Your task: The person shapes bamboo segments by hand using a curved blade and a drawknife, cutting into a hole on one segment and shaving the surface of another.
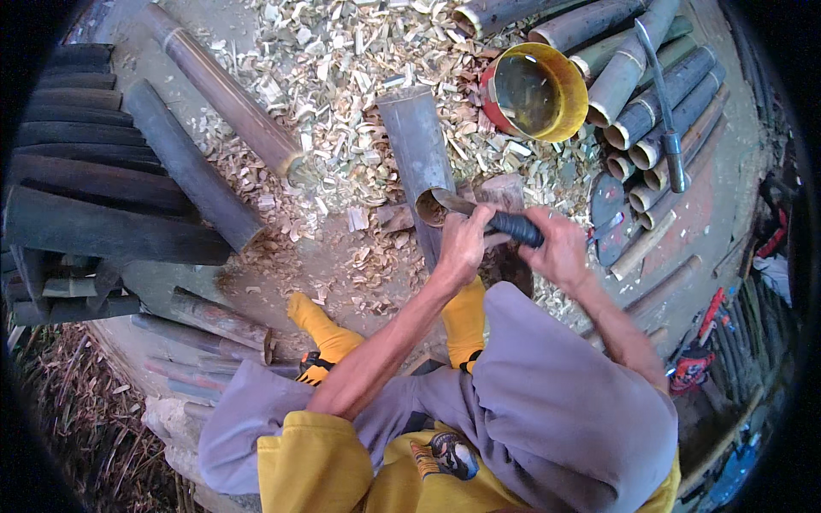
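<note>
A bamboo section (416, 141) lies in front of me, its near end cut open. A knife (516, 227) with a black wrapped handle reaches across to it. Its blade (453, 202) rests at the rim of the opening, with the tip hidden there. My right hand (558, 248) is closed round the rear of the handle. My left hand (464, 242) is closed at the front of the knife, where handle and blade meet, close to the bamboo's open end. A short wooden block (503, 191) lies just beyond the blade.
Wood chips (342, 85) cover the ground ahead. A yellow and red bucket (575, 90) of liquid stands at the right, beside stacked bamboo (633, 77) with a curved blade tool (671, 141) on it. Dark bamboo pieces (103, 218) are piled left. My yellow-socked feet (321, 325) are close by.
</note>
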A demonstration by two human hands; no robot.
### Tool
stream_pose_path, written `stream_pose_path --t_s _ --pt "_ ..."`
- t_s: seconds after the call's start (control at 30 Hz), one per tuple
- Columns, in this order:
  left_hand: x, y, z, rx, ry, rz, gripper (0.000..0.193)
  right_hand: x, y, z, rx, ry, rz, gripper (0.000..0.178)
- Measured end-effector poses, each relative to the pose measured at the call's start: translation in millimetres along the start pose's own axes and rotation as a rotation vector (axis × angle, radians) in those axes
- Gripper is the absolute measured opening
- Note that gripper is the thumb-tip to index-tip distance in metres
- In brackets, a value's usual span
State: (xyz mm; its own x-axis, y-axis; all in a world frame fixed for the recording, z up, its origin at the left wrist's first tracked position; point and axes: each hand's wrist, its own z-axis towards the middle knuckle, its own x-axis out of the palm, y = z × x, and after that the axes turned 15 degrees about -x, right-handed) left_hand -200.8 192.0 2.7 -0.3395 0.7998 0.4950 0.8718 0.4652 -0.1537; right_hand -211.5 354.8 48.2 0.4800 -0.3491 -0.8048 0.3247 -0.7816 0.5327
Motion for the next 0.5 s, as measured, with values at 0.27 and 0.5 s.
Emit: stream_pose_path --t_s 0.27,0.5 --pt "-3.5 -1.8 2.3 0.19 0.417 -0.728 0.026 -64.3 28.2 115.0 -0.731 0.189 -0.566 0.032" --pt "-8.2 -17.5 -3.7 -0.146 0.08 -0.149 0.03 -3.8 12.8 12.3 -0.047 -0.137 -0.077 0.038"
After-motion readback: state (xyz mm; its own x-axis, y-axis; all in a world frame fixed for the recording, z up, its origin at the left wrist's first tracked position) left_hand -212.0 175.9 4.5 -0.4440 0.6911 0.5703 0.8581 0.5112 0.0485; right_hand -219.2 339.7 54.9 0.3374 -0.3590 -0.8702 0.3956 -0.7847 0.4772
